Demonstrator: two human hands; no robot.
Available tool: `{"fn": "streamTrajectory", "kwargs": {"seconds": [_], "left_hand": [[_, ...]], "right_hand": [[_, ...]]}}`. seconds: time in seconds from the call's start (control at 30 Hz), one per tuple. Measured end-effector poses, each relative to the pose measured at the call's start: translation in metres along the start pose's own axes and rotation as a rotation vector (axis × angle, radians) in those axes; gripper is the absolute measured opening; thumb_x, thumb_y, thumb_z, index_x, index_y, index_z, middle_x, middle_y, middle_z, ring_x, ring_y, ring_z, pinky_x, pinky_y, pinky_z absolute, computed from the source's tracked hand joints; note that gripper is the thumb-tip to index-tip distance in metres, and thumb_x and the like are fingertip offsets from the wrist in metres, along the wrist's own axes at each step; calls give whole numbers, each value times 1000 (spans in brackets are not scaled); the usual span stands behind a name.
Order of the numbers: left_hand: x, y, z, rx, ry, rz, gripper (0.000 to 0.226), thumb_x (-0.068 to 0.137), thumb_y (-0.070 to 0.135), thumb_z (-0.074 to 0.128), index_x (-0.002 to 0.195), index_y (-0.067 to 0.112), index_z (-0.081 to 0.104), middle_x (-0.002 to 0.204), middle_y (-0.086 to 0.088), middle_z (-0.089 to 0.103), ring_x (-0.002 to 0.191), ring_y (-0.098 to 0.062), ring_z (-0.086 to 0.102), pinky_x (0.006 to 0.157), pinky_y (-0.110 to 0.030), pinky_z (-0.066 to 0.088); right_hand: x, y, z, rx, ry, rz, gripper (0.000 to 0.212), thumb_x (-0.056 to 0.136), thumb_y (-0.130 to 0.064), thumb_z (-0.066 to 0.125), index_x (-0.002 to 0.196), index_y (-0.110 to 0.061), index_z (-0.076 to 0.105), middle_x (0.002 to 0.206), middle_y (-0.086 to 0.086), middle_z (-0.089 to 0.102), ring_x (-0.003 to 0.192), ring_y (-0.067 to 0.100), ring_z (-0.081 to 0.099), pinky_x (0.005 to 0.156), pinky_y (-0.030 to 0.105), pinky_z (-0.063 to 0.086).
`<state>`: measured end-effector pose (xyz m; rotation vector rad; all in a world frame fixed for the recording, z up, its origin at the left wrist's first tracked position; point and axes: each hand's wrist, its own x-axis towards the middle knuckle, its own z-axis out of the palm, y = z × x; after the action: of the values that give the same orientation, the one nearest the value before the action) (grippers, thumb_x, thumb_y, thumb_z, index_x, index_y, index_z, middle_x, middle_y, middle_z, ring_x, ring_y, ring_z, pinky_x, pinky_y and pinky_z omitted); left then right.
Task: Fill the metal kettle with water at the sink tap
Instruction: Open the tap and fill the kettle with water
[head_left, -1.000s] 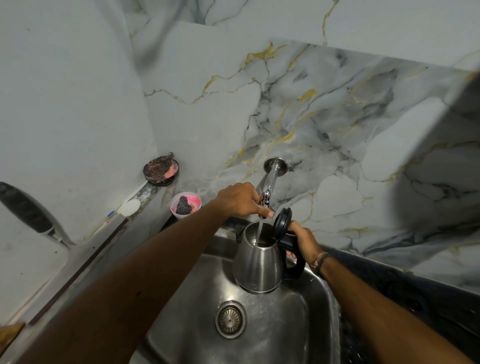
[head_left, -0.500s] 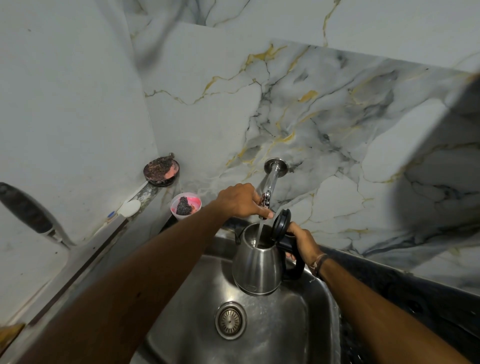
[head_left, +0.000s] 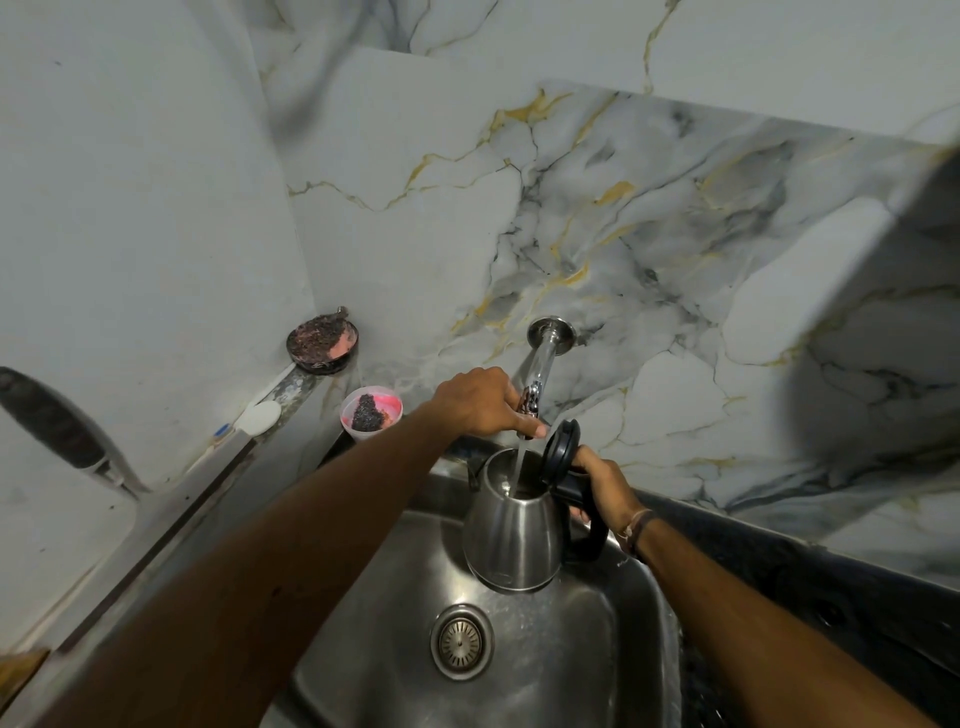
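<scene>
White marble-patterned wall panels with grey and gold veins rise behind a stainless steel sink, whose round drain strainer sits near the middle of the basin floor. A dark speckled countertop runs along the sink's right edge. In the back left corner, on the ledge beside the sink, a pink cup holds a dark scrubber, and further back against the wall a round dish carries dark and pink residue. A white oval piece lies on the ledge nearer the left edge.

A chrome tap juts from the wall above the sink's back edge. The left hand is closed over the tap's handle, fingers wrapped down around it. A thin stream of water falls from the spout straight into the open mouth of the metal kettle.

The kettle is held in the air above the basin, under the tap and just behind the drain, tilted slightly. Its black lid stands flipped up at the right side of the opening. The right hand is clenched around the black handle on the kettle's right side, with a thin band on the wrist.
</scene>
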<state>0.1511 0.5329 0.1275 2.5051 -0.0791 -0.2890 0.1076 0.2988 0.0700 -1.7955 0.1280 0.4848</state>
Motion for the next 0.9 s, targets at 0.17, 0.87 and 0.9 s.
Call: {"fn": "streamTrajectory", "kwargs": {"seconds": [0.17,0.87,0.9], "left_hand": [[0,0,0,3,-2,-3,51,73,77,89,62,30,76,57,11,63,64,-13,60,68,-33,43],[-3,0,3,27,17,2,57,75,76,88,70,20,75,67,4,68,69,-17,65,73,-36,50],[-3,1,4,40,33,0,57,74,77,88,67,23,72,68,4,69,70,-17,66,73,-35,51]], "right_hand": [[-2,-1,0,4,-2,3,101,64,-77,63,110,12,77,102,40,75,88,37,63,83,47,45],[2,5,-2,17,-16,4,100,67,-77,62,111,11,77,116,44,71,90,39,64,86,50,46],[3,5,-2,18,-17,0,100,67,-77,63,111,12,77,117,45,70,91,40,64,86,50,46]]}}
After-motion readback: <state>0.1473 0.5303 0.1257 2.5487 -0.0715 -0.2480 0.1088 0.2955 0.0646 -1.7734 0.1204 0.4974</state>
